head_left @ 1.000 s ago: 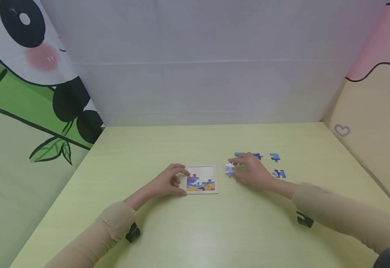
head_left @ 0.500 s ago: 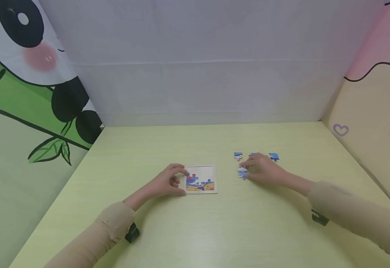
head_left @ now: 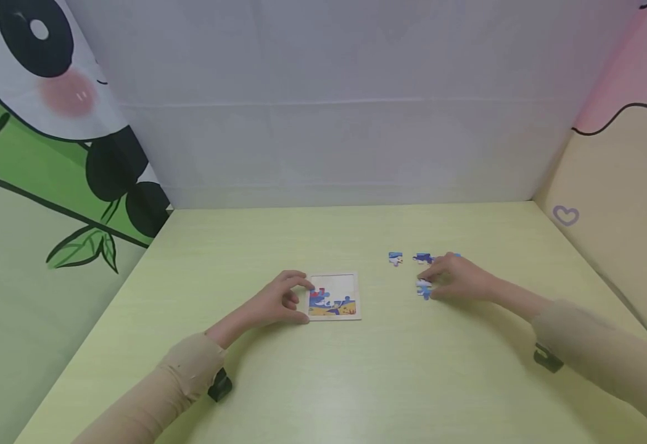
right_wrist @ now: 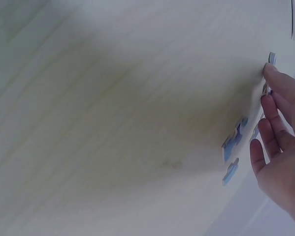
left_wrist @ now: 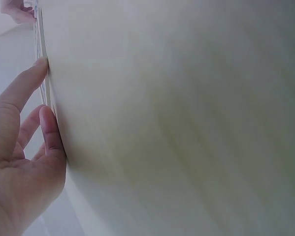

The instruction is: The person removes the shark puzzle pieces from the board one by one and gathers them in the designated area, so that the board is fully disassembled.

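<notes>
A small square jigsaw tray point(head_left: 358, 297) lies on the table, its lower part filled with a blue, red and yellow picture and its upper part bare. My left hand point(head_left: 279, 300) grips its left side, thumb at the near corner and index finger near the far one. In the left wrist view the thumb point(left_wrist: 31, 78) presses the tray's edge. To the right of the tray, my right hand point(head_left: 462, 280) pinches a light-blue and white puzzle piece point(head_left: 424, 290) between thumb and fingers, low over the table. The right wrist view shows this piece point(right_wrist: 272, 58) mostly edge-on.
Behind the right hand lie a loose puzzle piece point(head_left: 395, 258), a dark-blue puzzle piece point(head_left: 423, 258) and another blue piece point(head_left: 457, 254), mostly hidden by that hand. A white back wall point(head_left: 323, 154) and printed side panels point(head_left: 612, 246) border the table point(head_left: 323, 382).
My right hand has moved right, away from the tray, carrying the light-blue and white puzzle piece. Pieces it covered at the back now show. The left hand and tray have stayed put.
</notes>
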The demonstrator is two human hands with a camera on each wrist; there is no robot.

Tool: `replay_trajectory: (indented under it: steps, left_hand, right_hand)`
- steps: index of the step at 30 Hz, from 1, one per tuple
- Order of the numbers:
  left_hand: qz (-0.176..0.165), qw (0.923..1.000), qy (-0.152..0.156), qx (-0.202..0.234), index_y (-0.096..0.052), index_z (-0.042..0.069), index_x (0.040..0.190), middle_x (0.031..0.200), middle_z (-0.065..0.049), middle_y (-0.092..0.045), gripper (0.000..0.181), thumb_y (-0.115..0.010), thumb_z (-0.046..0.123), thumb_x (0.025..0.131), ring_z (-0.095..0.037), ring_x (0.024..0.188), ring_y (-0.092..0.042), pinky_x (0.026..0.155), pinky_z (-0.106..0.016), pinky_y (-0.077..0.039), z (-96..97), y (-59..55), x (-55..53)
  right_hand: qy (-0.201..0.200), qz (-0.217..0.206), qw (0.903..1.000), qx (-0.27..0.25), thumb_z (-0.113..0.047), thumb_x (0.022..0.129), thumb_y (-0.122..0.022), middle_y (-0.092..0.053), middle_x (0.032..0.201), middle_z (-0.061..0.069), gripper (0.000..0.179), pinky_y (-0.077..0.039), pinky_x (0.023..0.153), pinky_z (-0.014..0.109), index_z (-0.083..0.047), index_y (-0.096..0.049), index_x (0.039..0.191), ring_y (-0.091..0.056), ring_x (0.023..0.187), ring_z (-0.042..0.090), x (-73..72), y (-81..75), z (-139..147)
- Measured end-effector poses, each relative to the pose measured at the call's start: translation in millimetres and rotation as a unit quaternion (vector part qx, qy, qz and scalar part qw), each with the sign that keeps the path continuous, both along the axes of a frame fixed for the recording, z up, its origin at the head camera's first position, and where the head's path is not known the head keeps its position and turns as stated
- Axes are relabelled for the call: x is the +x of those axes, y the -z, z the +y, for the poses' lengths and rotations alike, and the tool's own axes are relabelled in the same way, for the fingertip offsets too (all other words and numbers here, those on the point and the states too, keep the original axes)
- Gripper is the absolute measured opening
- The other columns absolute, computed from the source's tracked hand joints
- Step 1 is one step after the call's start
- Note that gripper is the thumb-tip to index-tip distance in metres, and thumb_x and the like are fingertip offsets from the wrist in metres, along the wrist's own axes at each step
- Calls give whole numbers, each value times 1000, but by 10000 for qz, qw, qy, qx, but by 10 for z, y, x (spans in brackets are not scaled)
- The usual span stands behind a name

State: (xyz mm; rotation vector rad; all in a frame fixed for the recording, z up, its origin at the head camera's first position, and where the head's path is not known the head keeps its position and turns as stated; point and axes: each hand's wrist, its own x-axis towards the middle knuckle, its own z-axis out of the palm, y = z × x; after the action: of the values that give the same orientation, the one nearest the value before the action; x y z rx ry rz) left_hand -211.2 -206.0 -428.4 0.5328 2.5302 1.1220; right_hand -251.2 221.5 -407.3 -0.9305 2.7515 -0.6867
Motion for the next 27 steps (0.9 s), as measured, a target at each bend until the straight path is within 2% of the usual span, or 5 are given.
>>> replay_trajectory:
  steps: [9,17,27]
  left_hand:
    - [-10,10000,-4,6,-61,14,129,154,-10,-35,59,-86,19,76,-17,95,-55,83,-24,-53,-4,-11,9]
    - [12,10000,9,11,-61,14,129,154,-11,-34,60,-87,19,75,-16,95,-55,82,-23,-53,1,-16,6]
    - [54,10000,45,-11,-61,14,130,155,-12,-33,60,-87,19,75,-16,93,-55,81,-22,-53,-3,-2,-5]
  right_hand:
    - [30,58,10000,28,-15,78,-82,-71,100,-1,39,-38,74,26,-9,-74,116,-53,91,18,10,-11,82]
    - [55,192,9995,227,-17,79,-82,-70,109,3,39,-46,85,38,-12,-74,117,-58,103,24,21,-24,130]
    - [143,81,9994,289,-19,79,-82,-69,111,2,42,-47,87,39,-15,-72,120,-59,108,26,-1,11,153]
